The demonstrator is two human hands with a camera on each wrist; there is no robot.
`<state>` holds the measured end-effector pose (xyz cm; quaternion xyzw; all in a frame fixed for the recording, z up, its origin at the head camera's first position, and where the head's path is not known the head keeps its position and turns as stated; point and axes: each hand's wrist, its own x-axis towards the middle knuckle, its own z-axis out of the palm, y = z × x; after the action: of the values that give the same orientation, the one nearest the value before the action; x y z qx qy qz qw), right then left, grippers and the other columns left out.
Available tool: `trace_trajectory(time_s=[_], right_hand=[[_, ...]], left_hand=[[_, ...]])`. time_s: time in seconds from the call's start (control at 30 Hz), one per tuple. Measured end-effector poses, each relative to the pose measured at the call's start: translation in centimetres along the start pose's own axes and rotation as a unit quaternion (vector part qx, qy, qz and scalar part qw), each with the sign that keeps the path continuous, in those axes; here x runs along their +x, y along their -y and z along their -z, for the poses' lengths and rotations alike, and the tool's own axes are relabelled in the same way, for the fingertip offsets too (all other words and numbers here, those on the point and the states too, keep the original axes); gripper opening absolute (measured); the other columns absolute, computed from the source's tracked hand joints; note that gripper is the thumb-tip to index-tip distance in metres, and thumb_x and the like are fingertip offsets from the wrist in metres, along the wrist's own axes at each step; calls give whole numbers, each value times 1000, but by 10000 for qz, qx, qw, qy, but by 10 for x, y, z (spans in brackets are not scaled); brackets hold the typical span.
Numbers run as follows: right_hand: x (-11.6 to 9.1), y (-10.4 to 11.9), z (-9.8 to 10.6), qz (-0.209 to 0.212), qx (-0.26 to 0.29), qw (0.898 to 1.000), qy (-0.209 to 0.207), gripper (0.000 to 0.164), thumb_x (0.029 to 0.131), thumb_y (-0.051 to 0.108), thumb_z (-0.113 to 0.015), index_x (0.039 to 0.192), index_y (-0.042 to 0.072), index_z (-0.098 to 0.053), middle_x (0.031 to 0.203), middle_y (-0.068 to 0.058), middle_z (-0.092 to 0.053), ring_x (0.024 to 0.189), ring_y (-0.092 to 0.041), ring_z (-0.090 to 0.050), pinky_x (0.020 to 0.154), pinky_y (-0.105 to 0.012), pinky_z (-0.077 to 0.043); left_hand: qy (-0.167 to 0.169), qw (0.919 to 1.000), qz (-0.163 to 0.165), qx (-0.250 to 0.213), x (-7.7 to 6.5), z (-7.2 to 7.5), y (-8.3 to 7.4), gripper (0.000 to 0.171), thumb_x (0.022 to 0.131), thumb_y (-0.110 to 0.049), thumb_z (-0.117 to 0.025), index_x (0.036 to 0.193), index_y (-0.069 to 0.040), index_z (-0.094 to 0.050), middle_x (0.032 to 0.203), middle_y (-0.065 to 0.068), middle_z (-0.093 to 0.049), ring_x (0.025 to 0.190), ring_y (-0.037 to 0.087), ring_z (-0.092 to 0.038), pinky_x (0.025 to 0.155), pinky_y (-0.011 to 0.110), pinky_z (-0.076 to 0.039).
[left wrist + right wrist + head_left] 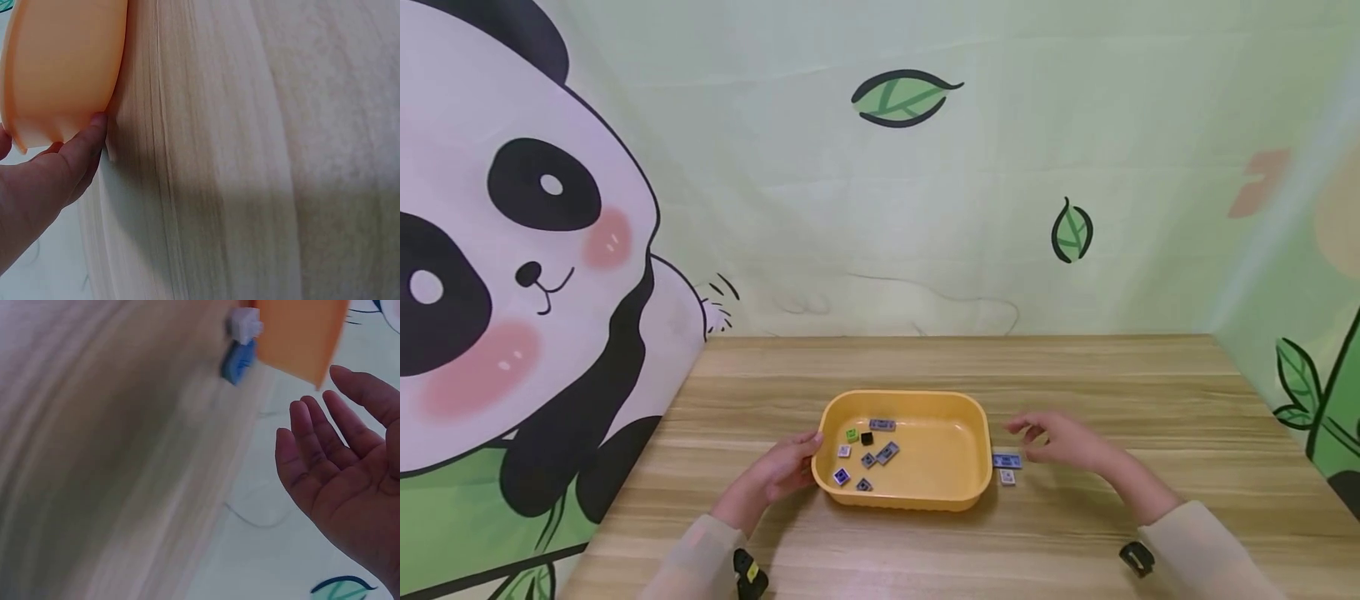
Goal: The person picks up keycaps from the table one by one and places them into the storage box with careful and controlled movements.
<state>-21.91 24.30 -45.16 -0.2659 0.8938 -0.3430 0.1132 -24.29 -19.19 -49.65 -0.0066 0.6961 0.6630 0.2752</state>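
Note:
A yellow plastic tray rests on the table with several small pieces in its left half. Its left end is gripped by my left hand, the thumb at the rim and the fingers against the outer wall; the left wrist view shows this hand too. Just outside the tray's right end lie a blue rectangular piece and a small white block. Above and to the right of them hovers my right hand, fingers loosely bent. In the right wrist view its palm holds nothing.
Inside the tray are a green block, a black block, a white block, a dark blue block and grey pieces. A printed cloth backdrop stands behind the wooden table.

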Motion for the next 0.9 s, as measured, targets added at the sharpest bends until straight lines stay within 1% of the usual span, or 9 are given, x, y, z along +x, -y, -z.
trace_trajectory(time_s=[0.07, 0.13, 0.2, 0.27, 0.4, 0.47, 0.53, 0.7, 0.9], right_hand=[[1, -5, -5, 31, -9, 10000, 39, 43, 86, 2, -70, 127, -12, -62, 122, -30, -69, 100, -32, -67, 82, -28, -58], [1, -9, -8, 31, -34, 9999, 99, 46, 82, -2, -70, 126, -12, -63, 121, -30, -69, 98, -30, -67, 80, -25, -57], [2, -11, -12, -119, -78, 9998, 137, 49, 79, -4, -70, 127, -11, -63, 120, -27, -70, 98, -27, -66, 79, -24, -56], [3, -13, -14, -258, -129, 9994, 168, 49, 77, -5, -70, 126, -10, -64, 119, -26, -70, 97, -26, -65, 80, -27, -57], [4, -14, -18, -478, -163, 9985, 204, 50, 77, -7, -72, 125, -11, -63, 118, -25, -69, 96, -25, -63, 84, -35, -59], [5, -14, -19, -547, -168, 9981, 208, 51, 76, -7, -74, 125, -12, -62, 117, -25, -68, 96, -24, -62, 85, -37, -58], [6, -15, -20, -551, -230, 9980, 206, 52, 75, -7, -75, 125, -13, -62, 116, -25, -68, 95, -24, -62, 85, -37, -58], [9, -21, -23, -422, -395, 9982, 177, 48, 75, -5, -76, 120, -13, -63, 109, -21, -69, 91, -21, -62, 81, -33, -58], [13, -25, -25, -361, -431, 9981, 238, 46, 74, -3, -77, 117, -12, -64, 105, -17, -70, 87, -15, -57, 76, -25, -53]], left_hand=[[52, 10000, -25, -2, 0, 1, 0, 63, 113, -25, -33, 158, 13, -11, 158, 37, -34, 120, 15, -56, 113, 45, -48], [98, 9999, -27, 8, 0, 1, 0, 62, 113, -25, -32, 159, 13, -11, 158, 36, -34, 119, 13, -57, 108, 39, -51], [97, 10000, -16, 4, -1, 1, 0, 62, 113, -25, -32, 159, 13, -11, 157, 36, -35, 117, 12, -57, 104, 36, -52], [73, 10000, 2, 9, -1, 0, -1, 62, 113, -25, -32, 159, 12, -12, 157, 36, -35, 117, 12, -57, 103, 35, -52], [25, 10000, 8, 28, -2, -1, -2, 63, 113, -25, -33, 158, 13, -11, 158, 37, -34, 122, 17, -56, 110, 42, -50], [7, 10000, 21, 38, -2, -1, -3, 62, 113, -24, -33, 158, 13, -11, 158, 37, -33, 124, 18, -56, 113, 45, -49], [7, 10000, 26, 54, -2, -1, -3, 62, 113, -24, -32, 159, 13, -11, 158, 37, -33, 124, 18, -56, 113, 45, -49], [-1, 10000, -3, 48, -2, 0, -3, 63, 113, -25, -34, 158, 13, -12, 156, 37, -35, 118, 15, -58, 109, 42, -51], [16, 10000, 11, 62, -2, -1, -2, 62, 113, -24, -33, 158, 13, -11, 158, 37, -34, 123, 18, -56, 116, 49, -46]])
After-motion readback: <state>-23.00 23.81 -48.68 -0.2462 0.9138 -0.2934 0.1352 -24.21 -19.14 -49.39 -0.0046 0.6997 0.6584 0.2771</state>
